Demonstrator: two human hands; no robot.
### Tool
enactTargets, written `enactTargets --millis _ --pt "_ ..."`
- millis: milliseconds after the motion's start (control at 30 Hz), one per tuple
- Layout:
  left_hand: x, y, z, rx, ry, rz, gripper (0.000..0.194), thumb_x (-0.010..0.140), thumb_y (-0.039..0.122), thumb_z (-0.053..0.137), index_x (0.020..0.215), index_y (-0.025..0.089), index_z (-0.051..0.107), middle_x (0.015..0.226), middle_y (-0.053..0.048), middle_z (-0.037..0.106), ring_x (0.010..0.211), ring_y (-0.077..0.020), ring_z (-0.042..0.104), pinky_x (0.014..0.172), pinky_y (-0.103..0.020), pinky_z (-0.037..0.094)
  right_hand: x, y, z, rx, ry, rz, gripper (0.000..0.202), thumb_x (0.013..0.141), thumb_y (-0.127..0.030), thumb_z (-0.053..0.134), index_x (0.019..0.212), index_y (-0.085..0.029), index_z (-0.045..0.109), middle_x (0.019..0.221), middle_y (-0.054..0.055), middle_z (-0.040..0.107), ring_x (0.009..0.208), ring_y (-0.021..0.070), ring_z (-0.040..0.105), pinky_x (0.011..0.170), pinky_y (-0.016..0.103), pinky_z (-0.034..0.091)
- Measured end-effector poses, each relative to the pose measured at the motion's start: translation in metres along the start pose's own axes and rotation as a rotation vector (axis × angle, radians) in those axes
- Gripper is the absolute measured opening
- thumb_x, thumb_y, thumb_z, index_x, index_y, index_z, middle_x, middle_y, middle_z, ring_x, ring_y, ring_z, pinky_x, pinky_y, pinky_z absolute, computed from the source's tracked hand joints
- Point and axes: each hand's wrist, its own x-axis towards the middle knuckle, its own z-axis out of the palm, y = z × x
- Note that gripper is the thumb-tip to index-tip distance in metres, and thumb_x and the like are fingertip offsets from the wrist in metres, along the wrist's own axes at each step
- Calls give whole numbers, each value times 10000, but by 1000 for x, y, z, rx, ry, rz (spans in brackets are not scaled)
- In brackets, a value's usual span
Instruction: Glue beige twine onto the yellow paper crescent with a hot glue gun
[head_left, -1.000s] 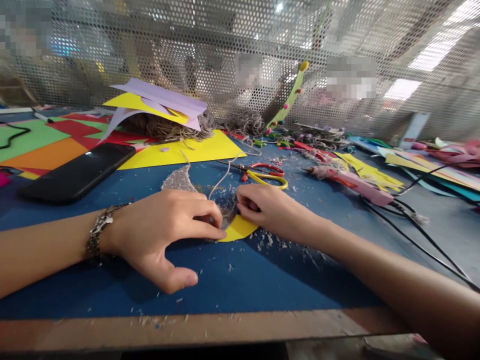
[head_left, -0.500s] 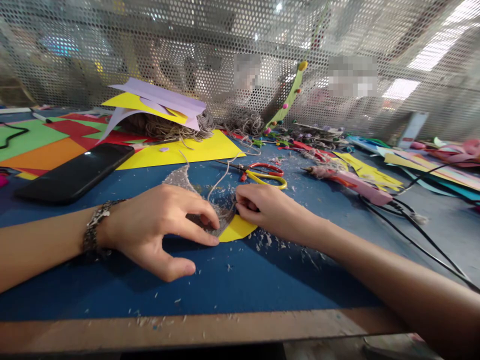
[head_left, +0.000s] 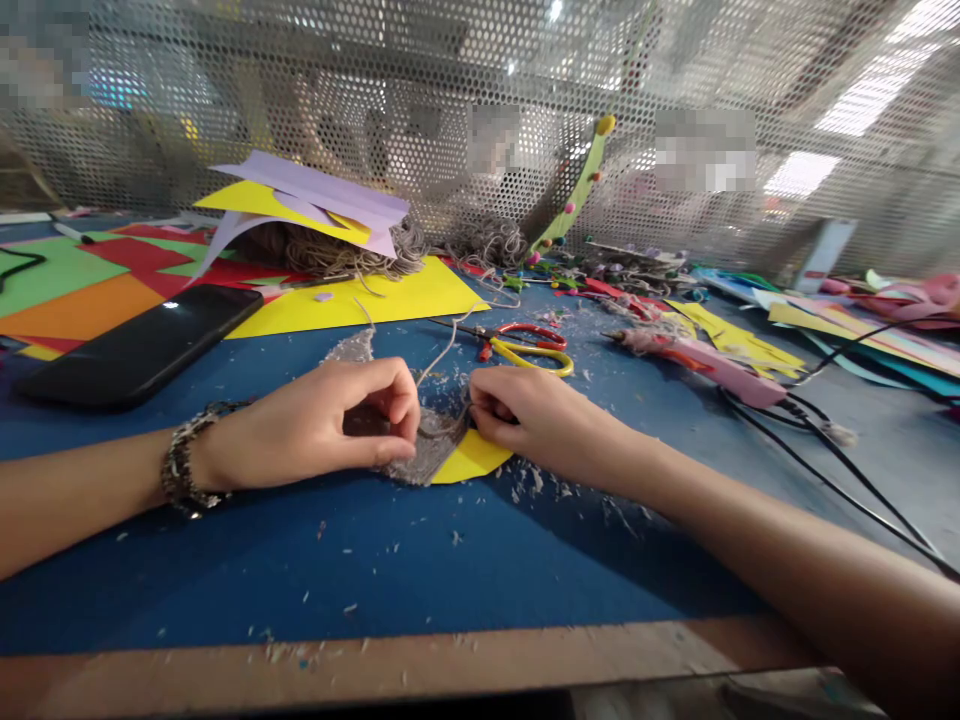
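A yellow paper piece (head_left: 474,457), partly covered with grey yarn (head_left: 431,455), lies flat on the blue table. Over its left part, my left hand (head_left: 352,415) has its fingertips pinched together at the yarn. My right hand (head_left: 536,420) is closed at the right edge of the covered part, pinching the grey yarn. A loose strand (head_left: 442,350) curves up behind, between both hands. Scissors with red and yellow handles (head_left: 529,350) lie just beyond my right hand.
A black phone (head_left: 142,345) lies at the left beside coloured papers (head_left: 90,300). Yarn (head_left: 300,250) is heaped under purple and yellow sheets. On the right are a pink glue gun (head_left: 727,375) with black cables and more paper. A perforated metal screen (head_left: 420,80) stands behind.
My left hand has gone from spread fingers to a pinch, its thumb moving up and right towards the fingertips. My right hand has hardly moved.
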Motion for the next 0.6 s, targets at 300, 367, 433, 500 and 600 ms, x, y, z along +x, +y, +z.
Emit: enactTargets --millis 300,367,433,500,600 --pt "0 4 4 313 179 50 217 709 -31 364 742 173 429 846 13 468 786 -107 433 697 -215 356 0 0 0 -3 -2 -9 121 720 -122 400 624 -172 348 621 -17 421 546 75 304 507 219 200" --pt "-1 3 4 300 178 54 201 716 -20 382 742 171 441 825 13 475 739 -104 431 660 -212 356 0 0 0 -3 -1 -7 118 717 -123 402 625 -172 348 621 -18 420 545 74 302 505 216 202" --pt "-1 3 3 285 171 55 187 729 -7 390 733 168 457 806 13 477 719 -103 436 653 -217 360 1 1 0 -3 -5 -2 113 714 -123 404 625 -171 352 617 -19 418 541 73 300 503 216 200" --pt "-1 2 3 273 151 55 187 737 2 391 723 166 477 797 12 480 720 -103 447 668 -224 366 1 1 0 -3 -10 -2 110 713 -119 403 626 -170 358 616 -18 419 541 72 300 504 217 200" --pt "-1 1 3 267 129 56 195 742 10 387 707 167 497 793 10 486 718 -105 458 676 -231 372 2 0 0 -6 -6 -4 112 716 -120 401 625 -169 359 616 -19 421 544 71 299 508 217 200"
